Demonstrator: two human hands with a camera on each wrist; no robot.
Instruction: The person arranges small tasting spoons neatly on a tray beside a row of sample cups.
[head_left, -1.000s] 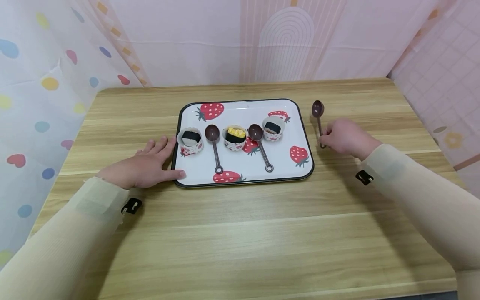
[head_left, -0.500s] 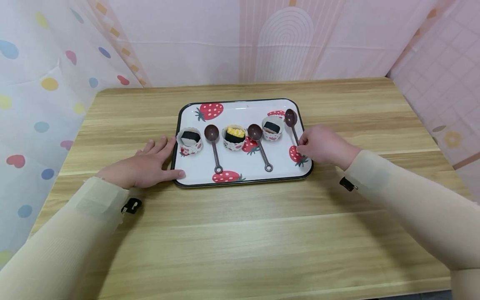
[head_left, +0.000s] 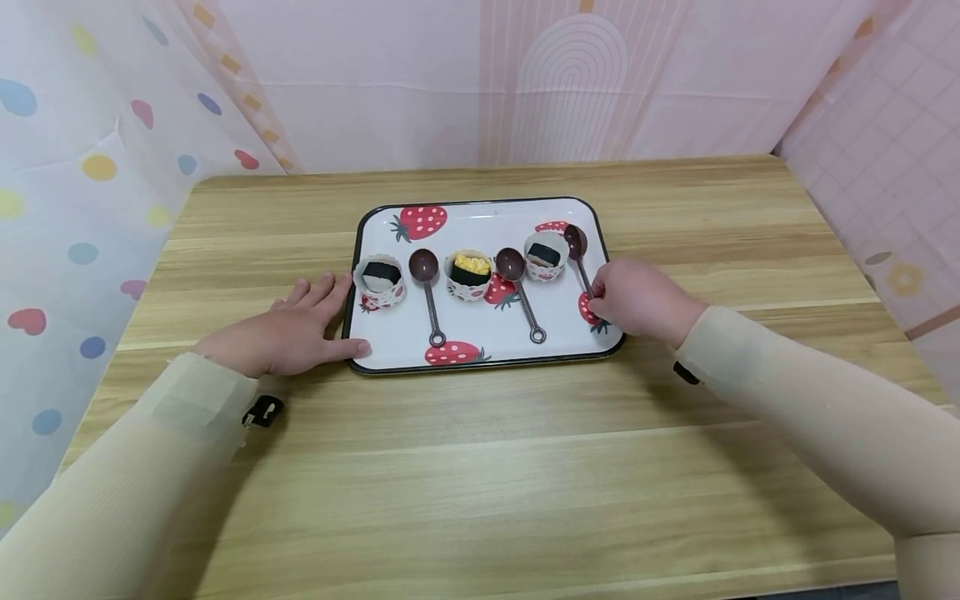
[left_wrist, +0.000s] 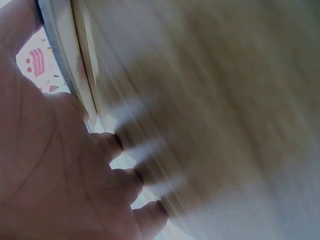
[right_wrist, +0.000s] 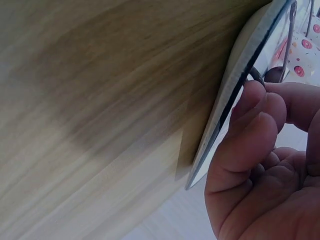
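Note:
In the head view, my right hand (head_left: 643, 302) pinches the handle of a dark brown spoon (head_left: 576, 242) over the right side of a white strawberry-print tray (head_left: 487, 225). The loop at the handle's end (right_wrist: 256, 75) pokes out by the fingertips in the right wrist view. My left hand (head_left: 285, 335) lies at the tray's left edge, fingers spread on the table and thumb over the rim. Two more brown spoons, one left (head_left: 424, 267) and one central (head_left: 512, 265), lie between paper cups of sushi: left (head_left: 382, 292), middle (head_left: 470, 292) with yellow topping, right (head_left: 545, 267).
Beneath the tray is a wood-grain table (head_left: 480, 483). A pale pink patterned curtain (head_left: 390, 92) hangs behind it, and a dotted one (head_left: 97, 250) on the left.
My right hand has carried the third spoon leftward from the table onto the tray's right side, beside the right cup. The left hand has stayed put.

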